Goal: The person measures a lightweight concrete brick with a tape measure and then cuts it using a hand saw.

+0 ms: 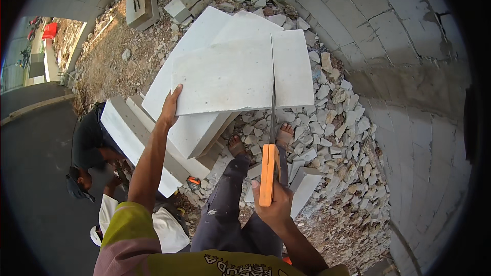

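Note:
My right hand (276, 202) is wrapped round the orange handle of a hand saw (267, 174). The saw's thin blade points away from me and sits in a straight cut through a white lightweight concrete block (222, 76). A narrower piece (294, 69) of the block lies right of the cut; whether it is fully parted I cannot tell. My left hand (171, 106) grips the block's near left corner, fingers on its edge. The block rests on other white blocks (197, 130) stacked beneath it.
Broken white rubble (337, 133) covers the ground around my feet. An orange and black tape measure (194, 182) lies near leaning blocks (146, 143). Two people (92, 143) are low at the left. A grey block wall (409, 97) curves along the right. Pliers (136, 3) lie on a block at the far left.

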Tool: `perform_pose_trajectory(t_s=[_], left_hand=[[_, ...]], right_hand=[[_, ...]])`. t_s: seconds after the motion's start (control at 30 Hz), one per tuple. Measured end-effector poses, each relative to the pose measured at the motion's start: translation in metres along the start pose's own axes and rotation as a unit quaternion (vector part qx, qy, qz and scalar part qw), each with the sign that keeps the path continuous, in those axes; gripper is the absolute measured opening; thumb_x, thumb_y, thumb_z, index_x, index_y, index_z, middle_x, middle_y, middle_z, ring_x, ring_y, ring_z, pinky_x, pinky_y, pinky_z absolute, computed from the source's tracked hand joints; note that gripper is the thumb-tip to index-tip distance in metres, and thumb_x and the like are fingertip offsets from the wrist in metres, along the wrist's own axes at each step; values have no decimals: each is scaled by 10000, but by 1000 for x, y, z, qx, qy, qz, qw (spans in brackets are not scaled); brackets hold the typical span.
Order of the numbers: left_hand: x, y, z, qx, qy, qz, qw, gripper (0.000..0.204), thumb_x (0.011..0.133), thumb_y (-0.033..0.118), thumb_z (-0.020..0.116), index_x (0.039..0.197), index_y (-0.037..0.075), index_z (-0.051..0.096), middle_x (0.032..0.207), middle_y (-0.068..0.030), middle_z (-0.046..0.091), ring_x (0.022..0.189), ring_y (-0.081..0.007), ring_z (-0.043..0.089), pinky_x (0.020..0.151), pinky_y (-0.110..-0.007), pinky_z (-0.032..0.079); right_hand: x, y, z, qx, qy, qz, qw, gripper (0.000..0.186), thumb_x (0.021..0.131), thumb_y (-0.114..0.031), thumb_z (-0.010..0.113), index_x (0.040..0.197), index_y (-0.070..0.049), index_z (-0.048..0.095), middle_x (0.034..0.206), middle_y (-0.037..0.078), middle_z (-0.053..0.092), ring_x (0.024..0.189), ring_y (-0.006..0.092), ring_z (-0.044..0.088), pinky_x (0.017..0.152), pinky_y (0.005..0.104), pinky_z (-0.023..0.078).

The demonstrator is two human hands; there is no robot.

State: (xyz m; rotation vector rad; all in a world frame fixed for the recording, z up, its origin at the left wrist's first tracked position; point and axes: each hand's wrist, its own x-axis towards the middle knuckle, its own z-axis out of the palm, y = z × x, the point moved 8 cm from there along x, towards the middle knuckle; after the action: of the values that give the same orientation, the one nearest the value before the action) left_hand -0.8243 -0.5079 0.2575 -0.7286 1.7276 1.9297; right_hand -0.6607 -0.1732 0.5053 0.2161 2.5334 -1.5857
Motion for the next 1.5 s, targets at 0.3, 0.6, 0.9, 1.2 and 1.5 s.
perform_pose_trajectory(t_s=[0.3, 0.6, 0.9, 1.2, 1.5], left_hand=[[-6, -1, -9, -72, 54, -31, 995, 734, 931, 427, 627, 1446, -13, 342, 1362, -169, 519, 1220, -274, 546, 1035, -407, 454], [-7, 2, 1, -85, 42, -47, 994, 752, 917, 478, 622, 1439, -2, 372, 1359, -179, 530, 1233, -281, 542, 1066, -401, 420], [-3, 0, -1, -67, 28, -89, 993, 733, 896, 543, 601, 1384, 12, 468, 1305, -152, 588, 1176, -266, 590, 1023, -393, 454], [13, 2, 21, -139, 31, -77, 987, 710, 906, 477, 618, 1394, -5, 434, 1250, -165, 599, 1140, -262, 600, 964, -389, 488], [39, 58, 68, -134, 74, -42, 987, 680, 919, 393, 640, 1442, 14, 430, 1273, -144, 613, 1108, -249, 617, 935, -374, 494]], right_hand=[[16, -24, 18, 29, -59, -37, 997, 321, 856, -203, 757, 917, 46, 564, 646, 88, 553, 472, 244, 578, 433, 343, 472], [21, -9, 14, 38, -68, 25, 997, 276, 864, -199, 749, 817, 2, 567, 656, 103, 587, 513, 262, 609, 483, 362, 486], [27, -22, 10, 9, -17, 107, 994, 270, 890, -128, 699, 707, -18, 533, 543, 79, 518, 438, 221, 538, 448, 352, 410], [43, -45, 0, -24, 23, 121, 992, 215, 889, -114, 708, 759, -4, 576, 566, 72, 556, 456, 147, 554, 441, 305, 415], [127, -48, -59, -27, 35, 156, 987, 263, 893, -125, 708, 731, -10, 536, 574, -16, 482, 524, 57, 419, 479, 259, 340]])
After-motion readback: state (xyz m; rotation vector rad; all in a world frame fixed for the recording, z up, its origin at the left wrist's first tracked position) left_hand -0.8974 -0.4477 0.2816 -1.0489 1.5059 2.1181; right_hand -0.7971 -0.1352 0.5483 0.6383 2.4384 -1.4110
